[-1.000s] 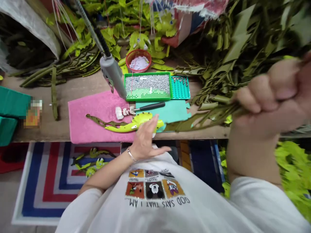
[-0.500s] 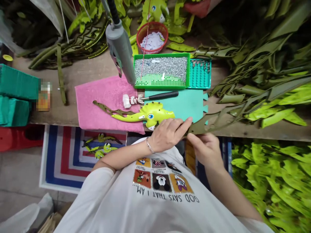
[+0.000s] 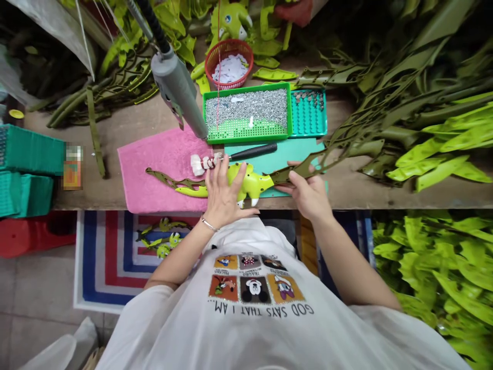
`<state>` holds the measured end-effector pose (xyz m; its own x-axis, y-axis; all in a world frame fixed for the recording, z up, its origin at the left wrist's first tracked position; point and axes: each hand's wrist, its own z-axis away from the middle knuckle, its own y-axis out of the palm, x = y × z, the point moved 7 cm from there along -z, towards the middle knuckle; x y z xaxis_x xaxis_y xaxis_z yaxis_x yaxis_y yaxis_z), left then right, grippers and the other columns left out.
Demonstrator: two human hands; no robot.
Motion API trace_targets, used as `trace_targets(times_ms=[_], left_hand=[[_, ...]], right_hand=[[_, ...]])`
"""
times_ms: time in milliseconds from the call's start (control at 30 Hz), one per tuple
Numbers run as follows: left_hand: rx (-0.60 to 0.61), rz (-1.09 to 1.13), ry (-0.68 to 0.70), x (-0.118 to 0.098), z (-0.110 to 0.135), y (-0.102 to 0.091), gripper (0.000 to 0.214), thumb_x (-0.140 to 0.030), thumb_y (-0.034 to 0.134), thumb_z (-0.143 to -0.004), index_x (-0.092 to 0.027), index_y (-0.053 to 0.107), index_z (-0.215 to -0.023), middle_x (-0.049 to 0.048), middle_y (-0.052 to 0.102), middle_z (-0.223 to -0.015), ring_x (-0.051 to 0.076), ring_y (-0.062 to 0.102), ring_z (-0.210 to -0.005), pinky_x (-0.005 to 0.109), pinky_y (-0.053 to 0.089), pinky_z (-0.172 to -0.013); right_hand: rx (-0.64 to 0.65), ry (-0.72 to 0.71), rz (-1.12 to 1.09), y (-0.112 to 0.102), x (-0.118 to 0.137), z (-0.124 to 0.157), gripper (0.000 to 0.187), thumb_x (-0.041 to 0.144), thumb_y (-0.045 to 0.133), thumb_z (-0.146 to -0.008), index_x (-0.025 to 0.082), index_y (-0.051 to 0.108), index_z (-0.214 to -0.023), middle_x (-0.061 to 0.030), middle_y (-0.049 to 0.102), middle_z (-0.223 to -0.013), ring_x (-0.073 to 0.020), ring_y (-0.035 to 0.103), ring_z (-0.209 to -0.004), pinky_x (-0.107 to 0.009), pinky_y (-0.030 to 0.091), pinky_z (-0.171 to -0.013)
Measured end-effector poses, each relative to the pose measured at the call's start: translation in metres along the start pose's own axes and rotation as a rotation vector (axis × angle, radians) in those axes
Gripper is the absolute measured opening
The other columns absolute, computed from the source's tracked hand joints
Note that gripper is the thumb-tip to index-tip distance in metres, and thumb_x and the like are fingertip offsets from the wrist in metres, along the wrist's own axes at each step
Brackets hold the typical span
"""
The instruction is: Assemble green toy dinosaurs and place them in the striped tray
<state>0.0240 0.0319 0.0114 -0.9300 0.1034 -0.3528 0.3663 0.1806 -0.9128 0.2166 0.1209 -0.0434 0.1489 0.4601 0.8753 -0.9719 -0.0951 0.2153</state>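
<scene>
My left hand (image 3: 223, 198) lies with fingers spread on a lime-green plastic animal-head toy part (image 3: 252, 182), which has white horn-like tips. My right hand (image 3: 310, 192) pinches a long olive-green plastic strip (image 3: 295, 172), thumb on top and fingers beneath. The strip's left end meets the right end of the head part; whether they are joined, I cannot tell. Another olive strip (image 3: 165, 180) reaches left from the head part over a pink cloth (image 3: 134, 154). Just above my left fingers lies a black-handled tool (image 3: 254, 151), its other end wrapped in white material.
A grey powered driver (image 3: 179, 95) hangs above the bench. Behind are a green tray (image 3: 246, 136) of small metal screws, a teal tray (image 3: 308, 121), and a red basket (image 3: 229, 82) of white pieces. Olive strips (image 3: 370, 123) crowd the right; lime parts (image 3: 427, 262) pile below.
My left hand has moved left and spread over the head part. My right hand has moved up onto the bench, bringing the olive strip against the head part's right end.
</scene>
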Motion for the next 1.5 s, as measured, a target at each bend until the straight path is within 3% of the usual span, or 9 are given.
trace_targets(times_ms=[133,267,400,633,733,900,1133,1267,1500], left_hand=[[0.029,0.010,-0.015,0.004,0.001,0.009,0.108,-0.080,0.075,-0.062,-0.025,0.047,-0.151,0.0200,0.021,-0.166,0.044,0.028,-0.145,0.056,0.021,-0.116],[-0.012,0.019,0.000,0.008,0.001,0.012,0.098,-0.081,0.070,-0.067,-0.027,0.053,-0.147,0.0173,0.031,-0.162,0.041,0.034,-0.138,0.052,0.026,-0.114],[-0.096,0.029,0.032,0.007,0.002,0.004,0.096,-0.083,0.068,-0.067,-0.028,0.056,-0.145,0.0164,0.035,-0.160,0.040,0.037,-0.133,0.051,0.027,-0.113],[-0.124,-0.006,0.035,0.003,0.004,0.003,0.095,-0.078,0.075,-0.064,-0.029,0.057,-0.144,0.0155,0.037,-0.159,0.039,0.039,-0.130,0.051,0.029,-0.111],[-0.116,0.027,0.021,0.007,0.003,0.002,0.098,-0.077,0.077,-0.061,-0.029,0.057,-0.144,0.0144,0.035,-0.161,0.040,0.039,-0.130,0.052,0.029,-0.111],[-0.101,0.061,-0.006,0.019,0.000,-0.003,0.094,-0.072,0.078,-0.063,-0.029,0.056,-0.144,0.0140,0.033,-0.162,0.042,0.036,-0.136,0.054,0.027,-0.112],[-0.196,0.079,0.106,0.011,0.002,-0.019,0.089,-0.067,0.076,-0.068,-0.025,0.056,-0.144,0.0175,0.033,-0.160,0.041,0.037,-0.137,0.053,0.030,-0.111],[-0.123,0.085,0.066,0.011,0.004,-0.019,0.090,-0.072,0.073,-0.068,-0.029,0.055,-0.145,0.0139,0.029,-0.163,0.042,0.034,-0.139,0.054,0.029,-0.112],[-0.156,0.034,0.087,0.009,0.013,-0.014,0.087,-0.070,0.073,-0.071,-0.029,0.055,-0.145,0.0140,0.030,-0.162,0.040,0.038,-0.134,0.052,0.031,-0.110]], right_hand=[[0.105,0.092,-0.111,0.020,-0.016,0.003,0.053,0.059,0.084,-0.063,0.023,0.067,-0.098,-0.0005,0.078,-0.085,-0.0215,0.076,-0.082,-0.042,0.066,-0.080],[0.128,0.124,-0.102,0.026,-0.018,0.006,0.051,0.059,0.086,-0.063,0.020,0.069,-0.090,-0.0038,0.079,-0.087,-0.0221,0.077,-0.084,-0.041,0.065,-0.085],[0.076,0.118,-0.150,0.027,-0.016,0.007,0.049,0.059,0.085,-0.065,0.020,0.068,-0.089,-0.0034,0.079,-0.087,-0.0229,0.077,-0.082,-0.041,0.067,-0.079],[-0.039,-0.017,-0.080,0.030,-0.007,0.018,0.051,0.061,0.084,-0.065,0.019,0.070,-0.091,-0.0010,0.077,-0.084,-0.0200,0.076,-0.078,-0.034,0.067,-0.072],[0.003,0.051,-0.114,0.033,-0.009,0.019,0.054,0.062,0.086,-0.058,0.020,0.070,-0.086,-0.0003,0.077,-0.081,-0.0185,0.075,-0.071,-0.031,0.066,-0.065],[0.110,0.168,-0.114,0.038,-0.017,0.022,0.050,0.065,0.082,-0.064,0.019,0.067,-0.078,0.0041,0.064,-0.054,-0.0132,0.064,-0.047,-0.027,0.061,-0.052],[0.141,0.108,-0.022,0.035,-0.007,0.016,0.054,0.056,0.087,-0.062,0.020,0.073,-0.099,-0.0017,0.077,-0.080,-0.0202,0.074,-0.066,-0.035,0.065,-0.067],[0.162,0.120,-0.160,0.040,-0.009,0.015,0.047,0.054,0.084,-0.066,0.021,0.072,-0.097,-0.0024,0.078,-0.080,-0.0229,0.077,-0.079,-0.039,0.066,-0.077],[0.085,0.060,-0.190,0.050,-0.009,0.021,0.045,0.054,0.084,-0.067,0.020,0.071,-0.092,-0.0045,0.078,-0.082,-0.0246,0.077,-0.089,-0.041,0.066,-0.081]])
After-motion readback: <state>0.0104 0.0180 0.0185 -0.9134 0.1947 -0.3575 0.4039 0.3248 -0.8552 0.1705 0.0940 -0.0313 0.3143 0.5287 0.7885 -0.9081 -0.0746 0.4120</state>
